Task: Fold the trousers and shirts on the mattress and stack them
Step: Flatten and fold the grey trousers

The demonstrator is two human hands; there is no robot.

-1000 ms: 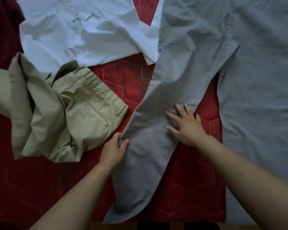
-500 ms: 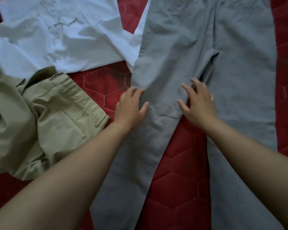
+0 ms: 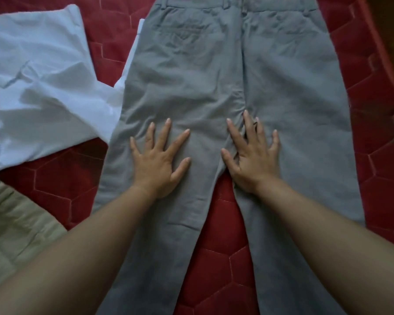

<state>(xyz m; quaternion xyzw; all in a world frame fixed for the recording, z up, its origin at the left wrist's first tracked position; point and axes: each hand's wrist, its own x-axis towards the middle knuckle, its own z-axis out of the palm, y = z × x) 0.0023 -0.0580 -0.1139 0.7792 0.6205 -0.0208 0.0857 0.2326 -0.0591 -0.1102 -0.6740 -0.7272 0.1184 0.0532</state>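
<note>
Pressing grey trousers (image 3: 191, 76) flat, left hand (image 3: 157, 162) and right hand (image 3: 254, 160) lie splayed, gripping nothing.

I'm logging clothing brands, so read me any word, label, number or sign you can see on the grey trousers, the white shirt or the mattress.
None: no text can be read anywhere in this view.
Grey trousers: waistband and back pocket show no tag or logo.
White shirt: plain buttons only.
Mattress: a stitched hexagon pattern, no lettering.
</note>
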